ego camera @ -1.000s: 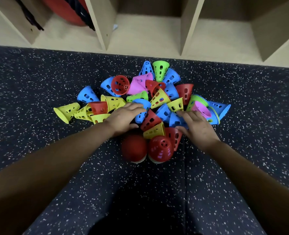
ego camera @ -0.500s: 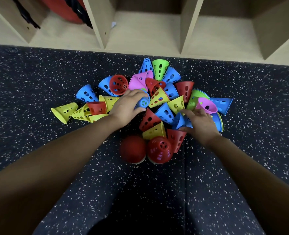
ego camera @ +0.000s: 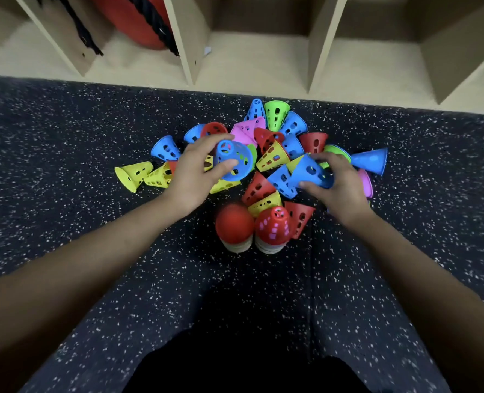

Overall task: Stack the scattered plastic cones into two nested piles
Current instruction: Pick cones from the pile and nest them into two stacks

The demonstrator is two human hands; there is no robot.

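Left hand (ego camera: 195, 177) grips a blue cone (ego camera: 233, 160), narrow end toward the camera; right hand (ego camera: 340, 191) grips a second blue cone (ego camera: 310, 171) tilted on its side. Both sit over the mixed heap of cones (ego camera: 273, 156) - yellow, red, green, pink, blue - on speckled dark floor (ego camera: 93, 222). Two red-topped stacks (ego camera: 273, 225) stand side by side nearest the person. Wooden cubbies (ego camera: 252, 61) behind.

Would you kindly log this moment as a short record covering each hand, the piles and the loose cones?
left hand: grips a blue cone, narrow end toward the camera
right hand: grips a second blue cone
left pile: red cone on top, near the person
right pile: perforated red cone on top
loose cones: many, mixed colours, on the speckled floor
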